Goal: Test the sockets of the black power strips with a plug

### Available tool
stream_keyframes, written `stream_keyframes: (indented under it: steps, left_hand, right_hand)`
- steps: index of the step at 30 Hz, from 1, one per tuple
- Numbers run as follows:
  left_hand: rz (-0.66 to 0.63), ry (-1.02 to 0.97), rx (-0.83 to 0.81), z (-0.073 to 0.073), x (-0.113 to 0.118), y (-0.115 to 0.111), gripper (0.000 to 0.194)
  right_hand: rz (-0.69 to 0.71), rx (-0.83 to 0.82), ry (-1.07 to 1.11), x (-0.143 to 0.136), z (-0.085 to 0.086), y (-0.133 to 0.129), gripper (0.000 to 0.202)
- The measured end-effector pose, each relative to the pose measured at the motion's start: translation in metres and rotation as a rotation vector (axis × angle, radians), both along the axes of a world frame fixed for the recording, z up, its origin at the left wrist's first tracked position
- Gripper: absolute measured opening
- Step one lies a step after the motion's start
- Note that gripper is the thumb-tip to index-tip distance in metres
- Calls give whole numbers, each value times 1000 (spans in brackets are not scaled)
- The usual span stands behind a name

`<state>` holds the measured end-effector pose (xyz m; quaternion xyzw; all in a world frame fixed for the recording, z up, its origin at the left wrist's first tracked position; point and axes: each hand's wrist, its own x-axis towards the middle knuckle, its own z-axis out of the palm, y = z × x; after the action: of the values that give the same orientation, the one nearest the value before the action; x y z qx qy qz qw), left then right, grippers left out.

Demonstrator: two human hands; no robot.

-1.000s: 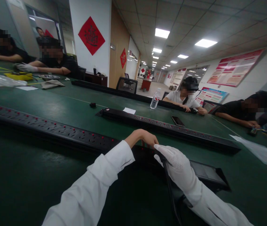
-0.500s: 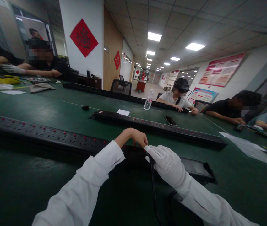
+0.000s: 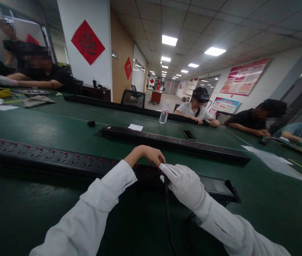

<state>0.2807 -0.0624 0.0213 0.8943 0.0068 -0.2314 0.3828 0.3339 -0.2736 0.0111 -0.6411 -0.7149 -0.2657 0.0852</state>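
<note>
A long black power strip [image 3: 60, 158] with red dots and rows of sockets lies across the green table [image 3: 33, 220] in front of me. My left hand [image 3: 152, 155] is bare and bent over the strip; its fingers are curled down, and their tips are partly hidden. Close against them, my right hand [image 3: 185, 185], in a white dotted glove, is closed on a black plug [image 3: 166, 179] at the strip's front side. From the plug a black cable [image 3: 168, 217] hangs toward me. Whether the plug sits in a socket is hidden.
Beyond lies a second power strip [image 3: 145, 139], with a phone [image 3: 189, 134], a white paper [image 3: 135, 127] and a water bottle [image 3: 164, 113] past it. A small black piece [image 3: 91, 123] is at the left. Plastic sheeting [image 3: 273, 161] lies right. Several people sit around the table.
The whole view has shifted slightly, with things appearing a little further left. Both hands keep the same hold at the plug. A person now stands at the far left.
</note>
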Motion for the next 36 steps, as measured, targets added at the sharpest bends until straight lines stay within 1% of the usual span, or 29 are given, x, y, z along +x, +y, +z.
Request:
stream_keyframes:
  steps: [6,11,15,19,22,26,27,29,33,36]
  left_hand:
    - [-13,-24,-10,1,-1,0,48]
    - [26,-2,18,-2,-1,0,40]
    - [42,4,15,-3,-1,0,37]
    - [35,5,9,-2,-2,-1,36]
    - [-9,-38,7,-1,-6,-4,35]
    - [-59,-183,-5,-3,-18,-14,29]
    - [-46,-220,13,-4,-22,-17,29]
    - [17,-293,99,-7,-33,-26,29]
    - [203,-480,376,-15,-57,-43,31]
    - [277,-617,591,-21,-74,-54,30]
  right_hand:
    - [35,-9,-9,-2,-4,3,35]
    - [19,-6,3,-1,-12,4,35]
    - [64,20,87,2,-20,4,38]
    - [44,74,158,2,-27,4,39]
    - [34,85,176,1,-30,4,39]
    - [46,99,209,0,-32,5,42]
    - [45,92,217,0,-32,5,43]
    - [43,72,230,0,-33,4,46]
    - [53,61,260,1,-36,2,53]
    - [56,72,270,0,-38,1,53]
